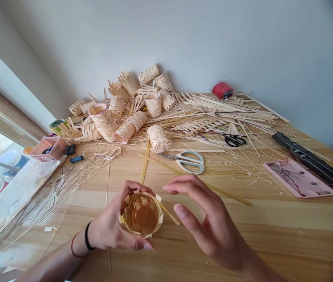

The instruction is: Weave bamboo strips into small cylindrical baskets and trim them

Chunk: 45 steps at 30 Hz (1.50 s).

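Note:
Wrapped round the side of a small woven basket (128, 219) is my left hand (113, 221), with the basket's round mouth facing up toward me. Short strip ends are folded and stick out around its rim. A narrow yellowish strip (170, 214) juts from the basket's right side. To the right of the basket, apart from it, my right hand (204, 215) hovers with thumb and fingers spread and nothing between them. Beyond the hands lie white-handled scissors (190, 161) and flat yellowish strips (228, 193) on the wooden table (272, 243).
Several woven baskets (158, 138) are piled at the back with loose strips (228, 105). Black scissors (234, 140), a red spool (222, 90), a pink tray (300, 178) with pins and a long black tool (310, 156) lie right. A pink box (48, 149) stands left.

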Tool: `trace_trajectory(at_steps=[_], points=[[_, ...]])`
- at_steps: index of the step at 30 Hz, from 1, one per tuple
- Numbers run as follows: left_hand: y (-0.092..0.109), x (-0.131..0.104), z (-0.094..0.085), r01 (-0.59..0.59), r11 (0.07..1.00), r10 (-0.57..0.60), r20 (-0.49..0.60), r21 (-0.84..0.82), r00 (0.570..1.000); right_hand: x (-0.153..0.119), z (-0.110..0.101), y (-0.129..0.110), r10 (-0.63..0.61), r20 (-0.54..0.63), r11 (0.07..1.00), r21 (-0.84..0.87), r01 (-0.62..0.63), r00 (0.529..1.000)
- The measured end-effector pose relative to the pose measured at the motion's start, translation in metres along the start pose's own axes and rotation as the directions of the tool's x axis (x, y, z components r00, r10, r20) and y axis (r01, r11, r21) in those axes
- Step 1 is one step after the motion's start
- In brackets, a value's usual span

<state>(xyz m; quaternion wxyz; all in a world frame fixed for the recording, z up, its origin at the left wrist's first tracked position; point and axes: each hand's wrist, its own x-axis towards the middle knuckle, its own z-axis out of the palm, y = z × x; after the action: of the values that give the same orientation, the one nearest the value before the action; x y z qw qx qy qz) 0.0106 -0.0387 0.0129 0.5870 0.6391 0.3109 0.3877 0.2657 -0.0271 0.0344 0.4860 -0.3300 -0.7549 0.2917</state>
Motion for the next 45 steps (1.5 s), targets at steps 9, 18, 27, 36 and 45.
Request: trace_trajectory(at_steps=[9,18,27,36,45], points=[[0.008,0.002,0.007,0.125,0.989,-0.115,0.119,-0.078,0.986,0.005,0.000,-0.006,0.132,0.144,0.978,0.145,-0.153,0.981],[0.008,-0.002,0.011,0.014,1.000,-0.014,-0.002,-0.009,1.000,0.008,0.005,-0.007,0.301,0.172,0.928,0.176,-0.330,0.938],[0.007,0.000,0.019,-0.039,0.996,0.040,-0.012,0.081,0.999,0.008,0.008,-0.007,0.294,0.156,0.940,0.132,-0.315,0.943],[0.012,0.004,0.019,-0.026,0.999,0.026,-0.024,0.028,0.999,0.006,0.011,-0.007,0.229,0.084,0.967,0.095,-0.236,0.970],[0.014,0.003,0.021,-0.017,1.000,0.017,-0.030,0.022,0.999,0.007,0.009,-0.006,0.261,0.109,0.949,0.155,-0.276,0.959]])
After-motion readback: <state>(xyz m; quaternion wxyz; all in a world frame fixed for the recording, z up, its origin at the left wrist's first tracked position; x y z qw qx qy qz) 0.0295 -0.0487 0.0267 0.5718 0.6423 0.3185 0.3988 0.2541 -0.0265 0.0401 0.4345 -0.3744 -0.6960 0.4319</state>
